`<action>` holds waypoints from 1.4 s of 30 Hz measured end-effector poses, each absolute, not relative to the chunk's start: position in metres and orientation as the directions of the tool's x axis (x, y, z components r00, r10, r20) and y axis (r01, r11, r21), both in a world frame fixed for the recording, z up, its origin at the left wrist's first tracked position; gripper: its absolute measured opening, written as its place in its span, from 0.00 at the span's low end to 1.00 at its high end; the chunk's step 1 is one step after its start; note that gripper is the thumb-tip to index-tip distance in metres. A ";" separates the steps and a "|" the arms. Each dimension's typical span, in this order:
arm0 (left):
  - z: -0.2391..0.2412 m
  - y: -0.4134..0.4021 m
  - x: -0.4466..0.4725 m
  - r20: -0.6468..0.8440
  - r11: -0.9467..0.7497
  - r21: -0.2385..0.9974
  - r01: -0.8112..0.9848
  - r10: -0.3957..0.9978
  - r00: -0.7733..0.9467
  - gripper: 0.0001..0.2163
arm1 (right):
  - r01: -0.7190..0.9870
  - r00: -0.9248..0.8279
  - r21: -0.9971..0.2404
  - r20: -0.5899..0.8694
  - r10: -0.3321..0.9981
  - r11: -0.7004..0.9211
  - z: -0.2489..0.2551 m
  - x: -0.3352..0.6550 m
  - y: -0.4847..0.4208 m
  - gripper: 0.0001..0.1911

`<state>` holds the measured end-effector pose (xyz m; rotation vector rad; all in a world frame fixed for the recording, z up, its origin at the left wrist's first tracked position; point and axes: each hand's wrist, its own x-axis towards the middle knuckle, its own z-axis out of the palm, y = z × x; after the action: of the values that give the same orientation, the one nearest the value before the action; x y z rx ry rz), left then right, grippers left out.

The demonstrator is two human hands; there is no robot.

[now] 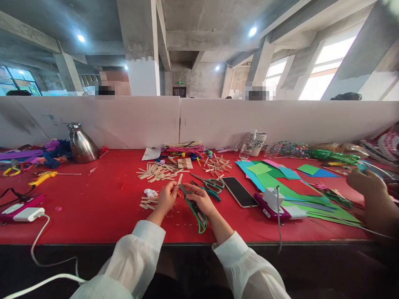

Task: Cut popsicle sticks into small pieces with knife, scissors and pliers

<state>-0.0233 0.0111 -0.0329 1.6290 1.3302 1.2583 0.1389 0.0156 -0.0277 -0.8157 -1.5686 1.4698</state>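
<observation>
My left hand [167,196] pinches a thin wooden craft stick [180,179] over the red table [93,207]. My right hand [201,198] is closed round green-handled cutters [196,209], whose jaws meet the stick near my left fingertips. Both sleeves are white. Small stick offcuts [146,203] and a white crumpled scrap [151,193] lie just left of my left hand. Green scissors [212,185] rest beyond my right hand.
A pile of wooden sticks [157,171] lies further back, a black phone [239,191] to the right, then coloured paper sheets [271,178]. A metal kettle [81,144] stands back left. Another person's hands [370,199] work at the far right. White dividers [199,122] close the back.
</observation>
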 end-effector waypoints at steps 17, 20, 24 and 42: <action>-0.029 0.006 -0.024 0.293 -0.267 0.889 0.373 0.956 -0.013 0.14 | -0.066 -0.426 -0.990 0.142 0.894 0.125 -0.024 0.136 0.010 0.17; -0.029 0.005 -0.022 0.296 -0.275 0.896 0.348 0.955 -0.006 0.13 | -0.101 -0.440 -0.992 0.111 0.891 0.074 -0.024 0.139 0.013 0.17; -0.028 0.007 -0.019 0.294 -0.284 0.916 0.284 0.956 0.006 0.13 | -0.143 -0.478 -0.990 0.071 0.875 0.002 -0.026 0.143 0.016 0.17; -0.028 0.009 -0.020 0.265 -0.261 0.950 0.174 0.964 -0.004 0.14 | -0.137 -0.422 -0.983 0.172 0.890 0.125 -0.030 0.138 0.011 0.17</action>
<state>-0.0202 0.0094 -0.0278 1.5249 1.2195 1.3403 0.1378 0.0111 -0.0303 -0.7689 -1.5102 1.4522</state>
